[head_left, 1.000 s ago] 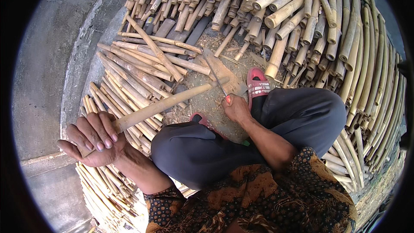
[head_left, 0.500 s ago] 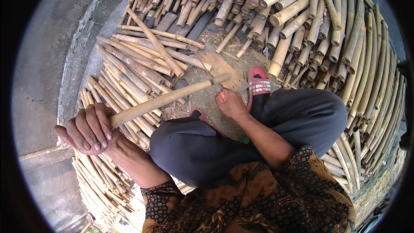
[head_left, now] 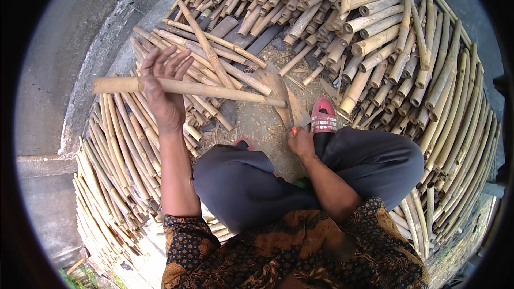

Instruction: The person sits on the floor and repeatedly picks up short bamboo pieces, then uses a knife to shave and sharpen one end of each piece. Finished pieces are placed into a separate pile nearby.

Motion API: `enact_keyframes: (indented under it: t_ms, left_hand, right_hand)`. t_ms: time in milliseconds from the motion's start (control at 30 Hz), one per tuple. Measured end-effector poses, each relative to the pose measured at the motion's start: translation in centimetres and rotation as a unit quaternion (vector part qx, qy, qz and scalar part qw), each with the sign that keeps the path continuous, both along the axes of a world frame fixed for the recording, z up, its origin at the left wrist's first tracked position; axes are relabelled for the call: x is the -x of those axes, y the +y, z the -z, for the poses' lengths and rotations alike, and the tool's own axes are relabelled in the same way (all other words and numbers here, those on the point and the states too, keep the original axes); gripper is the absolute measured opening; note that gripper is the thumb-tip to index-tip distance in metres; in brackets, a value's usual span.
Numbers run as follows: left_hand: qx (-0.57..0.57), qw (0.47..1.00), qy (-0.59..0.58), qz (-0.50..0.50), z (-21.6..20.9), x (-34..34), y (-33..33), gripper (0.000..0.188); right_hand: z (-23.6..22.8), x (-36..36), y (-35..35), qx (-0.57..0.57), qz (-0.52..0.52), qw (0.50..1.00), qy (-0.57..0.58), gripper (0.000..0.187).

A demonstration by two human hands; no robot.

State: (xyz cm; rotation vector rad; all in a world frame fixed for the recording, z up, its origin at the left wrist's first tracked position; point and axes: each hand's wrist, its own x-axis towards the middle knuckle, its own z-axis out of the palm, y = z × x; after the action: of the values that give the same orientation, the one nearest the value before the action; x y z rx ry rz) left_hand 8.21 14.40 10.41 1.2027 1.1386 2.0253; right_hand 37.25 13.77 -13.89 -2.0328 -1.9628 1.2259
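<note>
I squat among bamboo. My left hand (head_left: 163, 93) is raised at the left with its fingers spread, and a long pale bamboo stick (head_left: 225, 92) lies across its palm, running nearly level. The stick's right end meets the broad blade of a chopping knife (head_left: 286, 101) over the bare dirt patch (head_left: 257, 126). My right hand (head_left: 301, 142) grips the knife's handle just in front of my knee, beside my red sandal (head_left: 323, 116).
Split bamboo strips (head_left: 115, 150) are heaped at my left. Thick round bamboo poles (head_left: 375, 48) are stacked ahead and curve around my right side. A concrete kerb and pavement (head_left: 69, 75) lie at far left. My grey trousers (head_left: 251, 182) fill the foreground.
My left hand has risen and slid inward along the stick, opening its fingers. The stick has swung from slanted to nearly level. My right hand stays on the knife.
</note>
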Motion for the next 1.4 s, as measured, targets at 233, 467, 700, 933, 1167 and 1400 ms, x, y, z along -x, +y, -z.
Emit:
enact_keyframes:
  t_ms: [233,467,700,933,1167,1400]
  left_hand:
    - [0.291,0.956,-0.037,0.010,8.9,-0.1,-1.7,0.045]
    - [0.111,0.913,-0.095,-0.381,7.0,10.7,-11.9,0.054]
    - [0.139,0.743,-0.236,-0.611,9.5,16.5,-32.4,0.039]
    - [0.316,0.581,-0.256,-0.705,16.9,13.1,-54.5,0.046]
    - [0.490,0.330,-0.235,-0.772,24.2,0.3,-74.0,0.056]
    - [0.651,0.304,-0.318,-0.619,27.8,-9.3,-76.3,0.070]
  right_hand:
    - [-17.9,3.1,1.6,-0.290,-0.109,0.886,0.345,0.034]
    - [-39.1,3.2,-1.2,-0.474,-0.464,0.521,0.538,0.032]
    - [-42.4,7.4,-3.3,-0.431,-0.575,0.480,0.503,0.027]
    - [-44.0,10.1,-7.8,-0.376,-0.630,0.462,0.499,0.023]
    - [-44.4,11.6,-13.3,-0.288,-0.678,0.482,0.474,0.019]
    - [-44.0,14.4,-14.9,-0.263,-0.715,0.346,0.548,0.015]
